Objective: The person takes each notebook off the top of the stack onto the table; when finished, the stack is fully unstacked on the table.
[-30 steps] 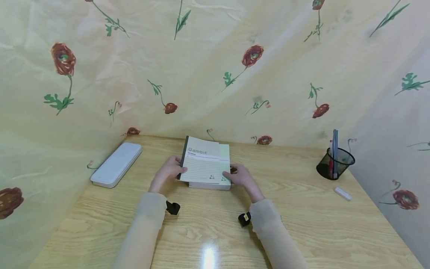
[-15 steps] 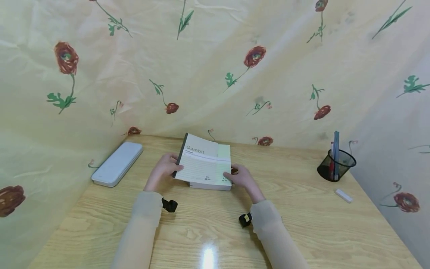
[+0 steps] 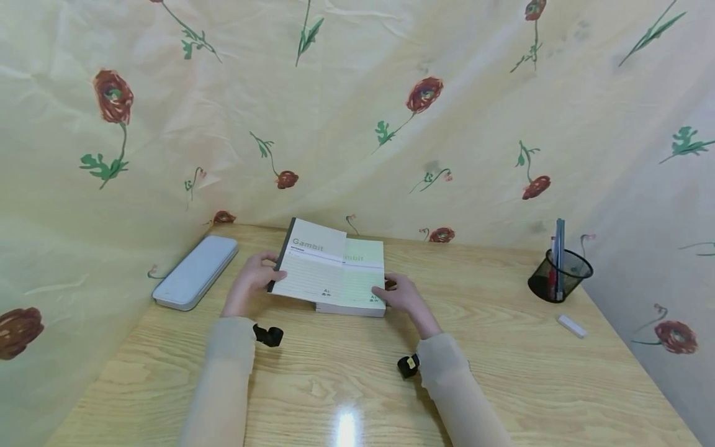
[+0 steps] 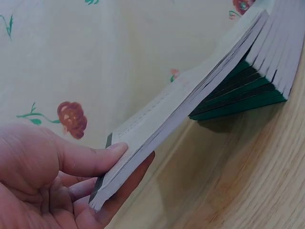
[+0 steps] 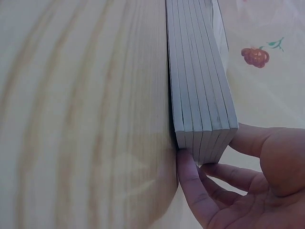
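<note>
My left hand pinches a white-covered "Gambit" notebook by its dark spine, thumb on the cover and fingers beneath. In the left wrist view, that notebook slopes, its held edge raised off the table and its far side over a stack of notebooks with green spines. The stack has a pale green cover on top, partly hidden under the white one. My right hand grips the stack's right side, thumb on top. In the right wrist view, its fingers touch the end of several layered notebooks.
A white oblong case lies at the left of the wooden table. Toward the right stand a black mesh pen cup with pens and a small white eraser-like block. A flower-patterned cloth hangs behind.
My left hand has moved left, drawing the white notebook sideways and tilting it, so more of the green cover beneath shows. My right hand has stayed on the stack.
</note>
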The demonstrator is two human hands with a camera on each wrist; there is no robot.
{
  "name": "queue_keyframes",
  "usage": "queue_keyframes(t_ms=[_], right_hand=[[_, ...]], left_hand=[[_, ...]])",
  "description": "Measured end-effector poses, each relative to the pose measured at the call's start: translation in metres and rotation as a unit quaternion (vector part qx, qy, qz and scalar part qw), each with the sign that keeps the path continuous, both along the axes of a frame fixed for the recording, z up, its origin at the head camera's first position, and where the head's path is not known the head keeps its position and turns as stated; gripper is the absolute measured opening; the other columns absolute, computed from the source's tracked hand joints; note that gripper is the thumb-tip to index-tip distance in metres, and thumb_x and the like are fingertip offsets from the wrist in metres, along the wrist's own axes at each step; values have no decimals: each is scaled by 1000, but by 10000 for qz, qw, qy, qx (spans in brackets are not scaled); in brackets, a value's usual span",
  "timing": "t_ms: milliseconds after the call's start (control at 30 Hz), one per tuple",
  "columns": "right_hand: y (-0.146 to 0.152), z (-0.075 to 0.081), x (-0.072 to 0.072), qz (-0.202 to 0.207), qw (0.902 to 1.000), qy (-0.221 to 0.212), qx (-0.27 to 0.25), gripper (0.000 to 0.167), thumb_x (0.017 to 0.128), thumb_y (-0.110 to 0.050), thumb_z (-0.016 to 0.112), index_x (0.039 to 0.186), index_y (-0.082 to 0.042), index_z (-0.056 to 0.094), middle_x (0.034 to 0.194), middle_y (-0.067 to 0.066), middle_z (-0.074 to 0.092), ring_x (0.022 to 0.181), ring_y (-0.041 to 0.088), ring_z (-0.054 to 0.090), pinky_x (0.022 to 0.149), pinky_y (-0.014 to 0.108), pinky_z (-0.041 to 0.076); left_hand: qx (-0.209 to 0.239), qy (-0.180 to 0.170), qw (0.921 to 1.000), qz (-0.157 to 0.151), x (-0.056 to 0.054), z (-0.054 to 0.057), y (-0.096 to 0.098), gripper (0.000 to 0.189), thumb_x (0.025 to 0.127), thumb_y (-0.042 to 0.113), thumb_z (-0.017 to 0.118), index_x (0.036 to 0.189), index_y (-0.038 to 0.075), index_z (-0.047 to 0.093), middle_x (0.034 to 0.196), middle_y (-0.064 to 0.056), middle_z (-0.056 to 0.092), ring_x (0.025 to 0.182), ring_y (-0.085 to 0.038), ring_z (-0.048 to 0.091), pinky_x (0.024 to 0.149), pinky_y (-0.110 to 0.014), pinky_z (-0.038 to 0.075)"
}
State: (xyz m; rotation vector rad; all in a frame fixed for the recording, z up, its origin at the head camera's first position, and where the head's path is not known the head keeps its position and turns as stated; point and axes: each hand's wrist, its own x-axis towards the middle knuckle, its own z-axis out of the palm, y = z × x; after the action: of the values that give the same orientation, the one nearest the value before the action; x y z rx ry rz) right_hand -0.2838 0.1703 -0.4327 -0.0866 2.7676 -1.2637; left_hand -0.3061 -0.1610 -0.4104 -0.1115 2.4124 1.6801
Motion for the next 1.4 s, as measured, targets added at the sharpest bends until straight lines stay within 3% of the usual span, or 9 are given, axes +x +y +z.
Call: queue_keyframes(t_ms=[167,400,700,1100,1400], right_hand=[[1,-1,0,52,10000,27,8,44,95,-20,68,129,7,60,111,19,64,103,31,59,84,41,52],[1,-1,-1,17,10000,17,31,45,95,-21,68,129,7,60,111,19,64,103,30,59,85,41,51],[-1,0,0,-13,9999,-76,-111,45,96,-18,68,131,7,58,112,20,62,98,29,60,73,33,56],[-2,1,2,-33,9999,-157,-57,47,96,-20,68,133,7,57,113,20,62,99,29,60,76,34,55],[-2,2,0,-72,9998,-165,-52,46,96,-20,67,132,6,58,114,20,62,100,29,60,77,34,55]], left_hand=[[-198,-57,9997,119,3,1,-12,47,94,2,65,136,-5,47,112,-22,59,86,-20,61,72,-28,51],[-110,-178,9993,313,6,2,-26,49,97,3,61,141,-4,42,122,-25,53,93,-24,59,77,-30,49],[-9,-347,9982,479,9,3,-40,55,99,4,59,148,-4,36,137,-28,44,97,-25,57,81,-32,48],[-349,-309,9973,562,9,-9,-46,52,97,5,61,144,-5,40,137,-29,43,104,-31,51,82,-35,45],[-627,-281,9951,705,7,-13,-44,52,96,4,62,142,-8,41,147,-33,32,123,-41,38,104,-52,37]])
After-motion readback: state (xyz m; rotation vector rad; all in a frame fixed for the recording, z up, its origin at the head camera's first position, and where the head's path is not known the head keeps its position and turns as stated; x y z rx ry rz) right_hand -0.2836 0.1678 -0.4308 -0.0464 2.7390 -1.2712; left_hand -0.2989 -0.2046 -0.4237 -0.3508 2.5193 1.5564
